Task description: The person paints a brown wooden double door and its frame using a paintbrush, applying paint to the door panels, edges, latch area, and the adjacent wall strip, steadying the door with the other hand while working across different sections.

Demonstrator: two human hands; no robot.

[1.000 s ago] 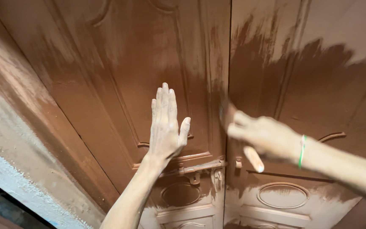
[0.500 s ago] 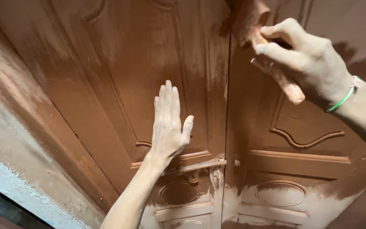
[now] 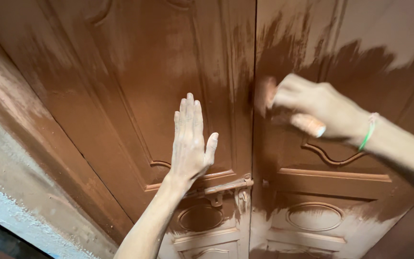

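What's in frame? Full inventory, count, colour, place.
door leaves: 2, brown paint, right one partly bare at top and bottom, fill the view
latch bolt: 1, brown-coated, across the centre seam, lower middle
wall edge: 1, grey-brown, lower left
paintbrush: 1, pale handle, blurred, on right leaf
wristband: 1, green, right wrist
left hand: flat on left leaf, fingers spread
right hand: gripping paintbrush

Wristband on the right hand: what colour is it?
Green, a thin wristband on the right hand, which holds a paintbrush; head view.
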